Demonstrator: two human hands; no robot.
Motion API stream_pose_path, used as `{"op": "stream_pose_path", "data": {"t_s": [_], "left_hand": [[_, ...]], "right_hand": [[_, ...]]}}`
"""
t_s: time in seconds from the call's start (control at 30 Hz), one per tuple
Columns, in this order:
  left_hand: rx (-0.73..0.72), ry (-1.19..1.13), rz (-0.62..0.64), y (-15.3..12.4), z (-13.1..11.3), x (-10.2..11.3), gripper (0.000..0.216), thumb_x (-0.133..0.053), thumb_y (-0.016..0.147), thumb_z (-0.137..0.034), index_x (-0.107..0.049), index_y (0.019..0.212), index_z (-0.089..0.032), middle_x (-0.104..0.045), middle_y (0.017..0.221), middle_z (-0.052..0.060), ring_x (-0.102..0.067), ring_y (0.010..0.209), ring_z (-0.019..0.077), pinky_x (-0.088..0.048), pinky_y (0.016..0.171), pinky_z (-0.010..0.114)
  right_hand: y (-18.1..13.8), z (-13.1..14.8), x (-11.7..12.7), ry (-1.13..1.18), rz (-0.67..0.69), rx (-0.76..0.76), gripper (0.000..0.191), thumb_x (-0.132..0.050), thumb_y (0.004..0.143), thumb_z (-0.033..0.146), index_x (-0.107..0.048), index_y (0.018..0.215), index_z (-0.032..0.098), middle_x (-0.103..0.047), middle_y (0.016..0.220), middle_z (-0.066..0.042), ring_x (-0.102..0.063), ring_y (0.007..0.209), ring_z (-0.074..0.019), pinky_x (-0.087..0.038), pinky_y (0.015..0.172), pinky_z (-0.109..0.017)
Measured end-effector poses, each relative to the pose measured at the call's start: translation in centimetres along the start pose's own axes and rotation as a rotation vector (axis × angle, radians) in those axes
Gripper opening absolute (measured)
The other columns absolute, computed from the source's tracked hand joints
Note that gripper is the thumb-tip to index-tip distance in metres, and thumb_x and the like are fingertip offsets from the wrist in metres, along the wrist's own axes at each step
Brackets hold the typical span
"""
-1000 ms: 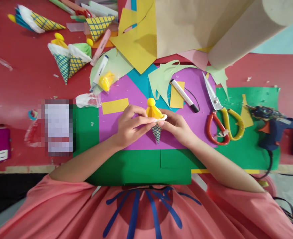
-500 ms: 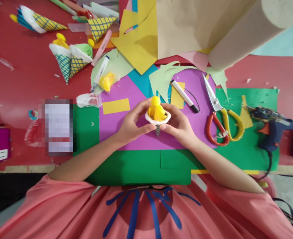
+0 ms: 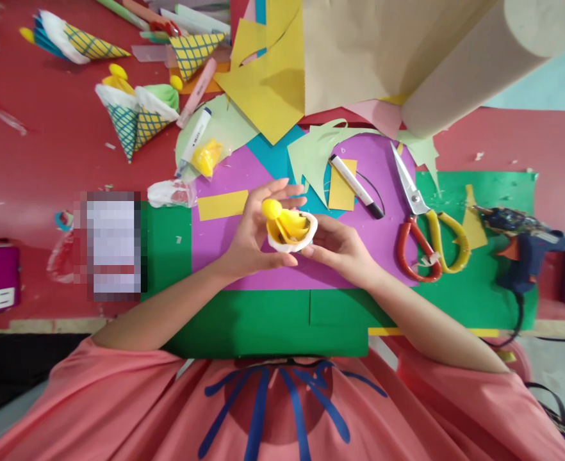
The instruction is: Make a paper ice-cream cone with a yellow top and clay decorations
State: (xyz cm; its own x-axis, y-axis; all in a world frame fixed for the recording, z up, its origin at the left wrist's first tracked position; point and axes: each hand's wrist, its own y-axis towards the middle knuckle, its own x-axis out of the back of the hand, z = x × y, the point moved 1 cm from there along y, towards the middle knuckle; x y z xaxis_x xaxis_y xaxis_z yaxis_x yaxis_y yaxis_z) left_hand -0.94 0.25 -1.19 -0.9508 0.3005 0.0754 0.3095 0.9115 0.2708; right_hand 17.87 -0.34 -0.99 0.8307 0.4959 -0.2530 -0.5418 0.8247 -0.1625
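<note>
A small paper ice-cream cone (image 3: 289,229) with a white rim, yellow folded filling and a yellow ball on top is held between both hands above the purple sheet (image 3: 225,246). Its top is tipped toward me and to the left, so the cone's point is hidden. My left hand (image 3: 253,234) cups it from the left, thumb under the rim and fingers stretched out behind it. My right hand (image 3: 337,246) grips it from the right and below, fingers curled round the hidden cone.
Red-and-yellow scissors (image 3: 419,214) and a blue glue gun (image 3: 523,246) lie to the right on green paper (image 3: 498,192). A white marker (image 3: 357,186) lies just beyond the hands. Finished cones (image 3: 136,118), another marker (image 3: 192,141) and paper scraps crowd the far left. A brown paper roll (image 3: 460,70) stands at the back right.
The cone was upright with its blue lattice point showing; it has been tilted so its top faces me and leans left. My left fingers have opened out behind it.
</note>
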Motion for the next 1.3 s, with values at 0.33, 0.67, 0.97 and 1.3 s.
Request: {"op": "stream_pose_path", "data": {"t_s": [0.33, 0.67, 0.97, 1.3], "left_hand": [[-0.153, -0.126, 0.078, -0.3, -0.6, -0.7, 0.096, -0.086, 0.072, -0.033, -0.030, 0.151, -0.033, -0.069, 0.115, 0.003, -0.070, 0.087, 0.0140, -0.060, 0.069, 0.023], [-0.066, -0.270, 0.082, -1.0, -0.8, -2.0, 0.101, -0.087, 0.068, -0.040, -0.030, 0.151, -0.032, -0.064, 0.124, 0.007, -0.068, 0.110, 0.0253, -0.063, 0.089, 0.038], [-0.124, -0.154, 0.040, -1.1, -1.1, -2.3, 0.087, -0.079, 0.078, -0.037, -0.031, 0.150, -0.029, -0.069, 0.109, 0.006, -0.071, 0.096, 0.0206, -0.063, 0.077, 0.029], [-0.113, -0.188, 0.049, -1.1, 0.0, -1.4, 0.107, -0.085, 0.064, -0.058, -0.029, 0.152, -0.034, -0.054, 0.144, 0.009, -0.056, 0.133, 0.0330, -0.057, 0.104, 0.047]], "right_hand": [[0.3, 0.4, -0.6, 0.292, 0.312, -0.127, 0.045, -0.063, 0.091, 0.033, -0.061, 0.134, 0.022, -0.058, 0.148, -0.004, -0.054, 0.136, -0.0211, -0.041, 0.115, -0.034], [0.2, -0.7, -2.5, 0.501, 0.273, -0.299, 0.063, -0.054, 0.085, 0.073, -0.062, 0.121, 0.022, -0.071, 0.110, -0.006, -0.067, 0.096, -0.0168, -0.055, 0.087, -0.028], [0.2, 0.2, -3.1, 0.454, 0.256, -0.334, 0.067, -0.057, 0.080, 0.075, -0.065, 0.122, 0.022, -0.069, 0.124, -0.008, -0.060, 0.124, -0.0231, -0.052, 0.102, -0.034], [0.5, 0.1, -2.0, 0.460, 0.208, -0.227, 0.056, -0.055, 0.084, 0.072, -0.068, 0.105, 0.022, -0.070, 0.088, -0.003, -0.061, 0.071, -0.0125, -0.053, 0.067, -0.024]]}}
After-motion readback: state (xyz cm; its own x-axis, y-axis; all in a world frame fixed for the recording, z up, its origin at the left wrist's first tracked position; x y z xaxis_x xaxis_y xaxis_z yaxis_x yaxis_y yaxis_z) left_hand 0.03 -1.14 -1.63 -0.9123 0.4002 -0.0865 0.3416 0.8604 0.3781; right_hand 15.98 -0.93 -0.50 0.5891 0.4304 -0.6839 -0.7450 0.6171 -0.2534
